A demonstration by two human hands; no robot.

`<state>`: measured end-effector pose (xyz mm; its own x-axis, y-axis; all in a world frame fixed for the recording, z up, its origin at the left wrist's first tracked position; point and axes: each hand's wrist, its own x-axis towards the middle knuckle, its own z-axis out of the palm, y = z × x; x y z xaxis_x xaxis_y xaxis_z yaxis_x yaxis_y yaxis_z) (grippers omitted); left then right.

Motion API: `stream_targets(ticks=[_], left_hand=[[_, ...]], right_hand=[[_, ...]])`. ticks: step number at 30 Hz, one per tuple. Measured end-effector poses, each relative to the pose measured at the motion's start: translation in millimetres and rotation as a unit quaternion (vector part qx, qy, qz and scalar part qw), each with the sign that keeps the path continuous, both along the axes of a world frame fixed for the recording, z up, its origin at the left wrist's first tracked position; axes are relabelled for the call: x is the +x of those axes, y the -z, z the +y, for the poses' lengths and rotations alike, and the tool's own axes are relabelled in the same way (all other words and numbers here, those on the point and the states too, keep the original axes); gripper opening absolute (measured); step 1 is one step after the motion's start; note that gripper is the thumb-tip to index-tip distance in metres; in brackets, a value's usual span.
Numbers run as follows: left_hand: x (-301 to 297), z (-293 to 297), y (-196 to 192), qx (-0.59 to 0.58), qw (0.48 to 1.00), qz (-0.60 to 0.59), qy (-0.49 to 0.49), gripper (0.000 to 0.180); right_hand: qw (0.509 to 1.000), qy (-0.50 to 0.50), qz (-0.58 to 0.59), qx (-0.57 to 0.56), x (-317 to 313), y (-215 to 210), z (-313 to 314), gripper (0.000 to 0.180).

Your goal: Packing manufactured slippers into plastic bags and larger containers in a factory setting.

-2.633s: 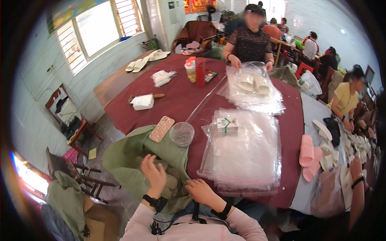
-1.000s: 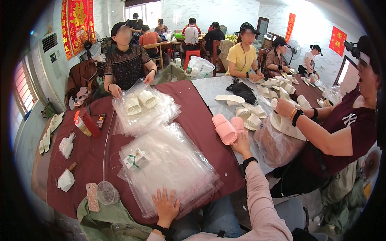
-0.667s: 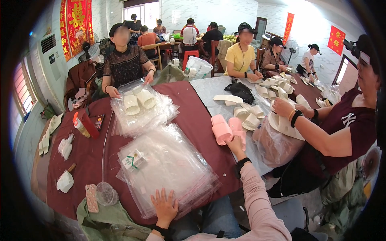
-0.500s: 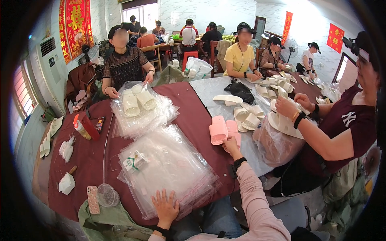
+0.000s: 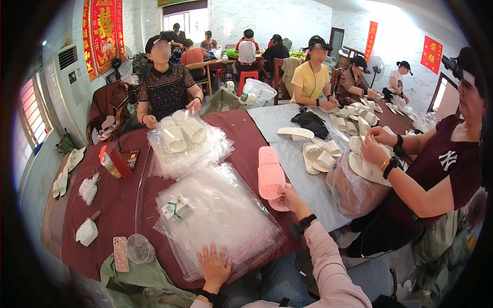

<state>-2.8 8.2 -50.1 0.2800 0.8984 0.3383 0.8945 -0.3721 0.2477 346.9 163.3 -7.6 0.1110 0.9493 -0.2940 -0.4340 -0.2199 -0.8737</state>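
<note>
My right hand [image 5: 291, 200] grips a pair of pink slippers [image 5: 270, 179] by their near end, raised at the border between the maroon cloth [image 5: 251, 149] and the grey sheet. One slipper shows its top; the other is mostly hidden beneath it. My left hand [image 5: 214, 263] lies flat, fingers spread, on the near edge of a stack of clear plastic bags [image 5: 205, 226]. A small white and green box [image 5: 177, 206] rests on that stack. Beyond it, a person opposite handles cream slippers [image 5: 192, 130] on more clear bags [image 5: 218, 146].
Cream slippers [image 5: 322, 154] and a black bag [image 5: 310, 123] lie on the grey sheet [image 5: 262, 114]. At the right, a person in maroon handles cream slippers. A phone [image 5: 120, 254], a clear tub [image 5: 140, 249], tissues [image 5: 87, 232] and a bottle [image 5: 110, 163] are on the left.
My right hand has brought the pink slippers nearer and turned them, so they now overlap instead of lying side by side. My left hand stays on the bags.
</note>
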Motion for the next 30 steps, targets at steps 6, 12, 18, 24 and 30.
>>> stream_targets(ticks=[6, 12, 18, 24, 30], left_hand=[[2, 0, -3, 0.014, 1.0, -0.002, 0.006, 0.047], [3, 0, -6, 0.013, 1.0, -0.008, 0.006, 0.047], [2, 1, 1, 0.023, 1.0, -0.009, 0.003, 0.045], [3, 2, 0, 0.033, 0.999, -0.005, 0.007, 0.046], [0, 1, 2, 0.021, 1.0, -0.003, -0.001, 0.046]], right_hand=[[0.992, -0.014, 0.083, 0.094, 14, -16, -23, 0.025], [0.984, 0.13, -0.121, 0.022, 40, 2, -36, 0.026], [0.965, 0.114, -0.228, -0.061, 51, 42, -43, 0.03], [0.691, 0.18, -0.694, -0.088, 43, 52, -35, 0.037], [0.658, 0.04, -0.732, 0.171, -12, 14, 2, 0.052]])
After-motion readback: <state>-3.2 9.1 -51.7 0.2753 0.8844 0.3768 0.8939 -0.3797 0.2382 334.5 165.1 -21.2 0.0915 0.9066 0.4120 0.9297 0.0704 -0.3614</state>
